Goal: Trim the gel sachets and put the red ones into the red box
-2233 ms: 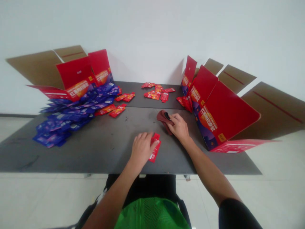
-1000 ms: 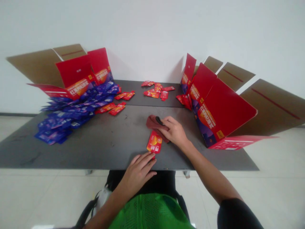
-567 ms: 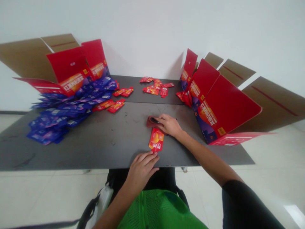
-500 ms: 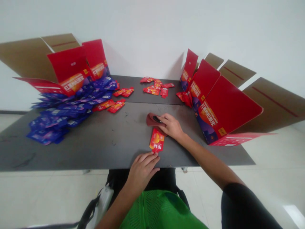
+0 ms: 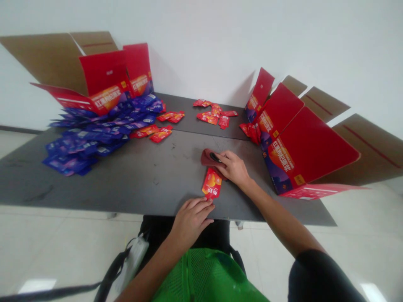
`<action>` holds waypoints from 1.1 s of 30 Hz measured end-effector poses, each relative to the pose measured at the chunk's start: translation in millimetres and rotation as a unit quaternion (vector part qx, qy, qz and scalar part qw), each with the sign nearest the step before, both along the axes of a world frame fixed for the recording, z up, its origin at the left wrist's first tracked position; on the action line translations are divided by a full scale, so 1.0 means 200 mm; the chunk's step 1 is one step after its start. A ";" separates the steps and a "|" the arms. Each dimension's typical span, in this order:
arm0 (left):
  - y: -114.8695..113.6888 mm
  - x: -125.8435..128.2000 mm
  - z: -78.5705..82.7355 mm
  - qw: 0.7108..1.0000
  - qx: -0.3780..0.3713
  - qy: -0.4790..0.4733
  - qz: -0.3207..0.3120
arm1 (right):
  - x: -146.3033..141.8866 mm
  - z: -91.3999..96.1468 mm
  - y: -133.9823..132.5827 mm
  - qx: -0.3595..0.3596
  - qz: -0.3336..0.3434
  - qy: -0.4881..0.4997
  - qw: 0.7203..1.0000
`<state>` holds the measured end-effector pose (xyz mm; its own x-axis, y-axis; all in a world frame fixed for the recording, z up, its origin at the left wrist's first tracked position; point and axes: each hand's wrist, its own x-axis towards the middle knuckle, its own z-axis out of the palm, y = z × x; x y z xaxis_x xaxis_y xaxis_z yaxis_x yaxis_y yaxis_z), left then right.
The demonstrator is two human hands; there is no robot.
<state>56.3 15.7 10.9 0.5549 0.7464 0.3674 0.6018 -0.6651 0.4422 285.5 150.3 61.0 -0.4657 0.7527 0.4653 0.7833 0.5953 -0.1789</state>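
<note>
Head camera: a white wall (image 5: 201, 46) stands on the far side, and in front of it my grey table (image 5: 151, 167) runs from left to right. On the right sits a red and purple carton (image 5: 283, 155), its flaps spread open; a matching left carton (image 5: 108, 94) stands far left, flaps up as well. Against that one, on its near side, spreads a heap of blue packets (image 5: 107, 130), one overlapping the next. Loose red packets lie in small groups: a far-middle group (image 5: 215, 114), a left group (image 5: 160, 130) just beside the blue heap, and a right group (image 5: 252, 133) up against the right carton. My left hand (image 5: 192, 220) is at the near edge, palm down and fairly flat, fingers together and thumb a little apart, gripping nothing. My right hand (image 5: 233, 167) is closed, thumb and fingers pinching a folded brown cloth (image 5: 208, 158). Between my hands one red packet (image 5: 211, 184) lies flat, orange fruit printed on it; its narrow near end is under my left fingertips, its far end meets the cloth. Smallest is a black piece (image 5: 215, 157) at the cloth by my right fingertips; I can't tell what it is.
</note>
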 end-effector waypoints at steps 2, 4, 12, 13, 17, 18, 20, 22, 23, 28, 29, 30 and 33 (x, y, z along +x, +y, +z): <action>0.00 0.00 0.00 1.000 -0.003 0.000 0.001 | -0.06 0.00 -0.11 -0.003 0.038 0.016 0.999; 0.00 0.01 0.00 1.000 -0.007 0.002 0.004 | -0.11 -0.02 -0.21 -0.026 0.100 -0.011 0.995; -0.01 0.00 0.01 1.000 -0.012 -0.003 0.002 | 0.02 0.00 0.08 -0.030 -0.020 -0.064 0.997; 0.00 0.00 0.02 1.000 -0.016 -0.003 0.005 | 0.04 0.02 0.12 -0.013 -0.045 -0.047 0.998; 0.04 0.07 0.10 0.999 -0.026 0.022 0.037 | 0.06 0.04 0.10 0.063 -0.085 0.091 0.990; 0.05 0.10 0.12 0.997 -0.021 0.033 0.061 | 0.06 0.03 0.08 0.073 -0.083 0.119 0.987; 0.09 0.17 0.15 0.991 -0.004 0.051 0.121 | 0.06 0.01 0.05 0.083 -0.081 0.159 0.981; 0.14 0.23 0.15 0.984 0.006 0.067 0.165 | 0.07 0.00 0.04 0.086 -0.084 0.181 0.976; 0.16 0.26 0.15 0.981 0.005 0.076 0.177 | 0.09 -0.01 0.03 0.087 -0.086 0.189 0.974; 0.24 0.34 0.20 0.968 -0.025 0.145 0.201 | 0.17 0.01 0.05 0.109 -0.111 0.231 0.960; 0.25 0.35 0.23 0.965 -0.033 0.164 0.201 | 0.18 0.02 0.05 0.117 -0.116 0.240 0.957; 0.26 0.36 0.25 0.962 -0.042 0.180 0.200 | 0.19 0.02 0.05 0.124 -0.121 0.249 0.953; 0.30 0.35 0.31 0.958 -0.068 0.206 0.189 | 0.21 0.05 0.04 0.133 -0.130 0.267 0.945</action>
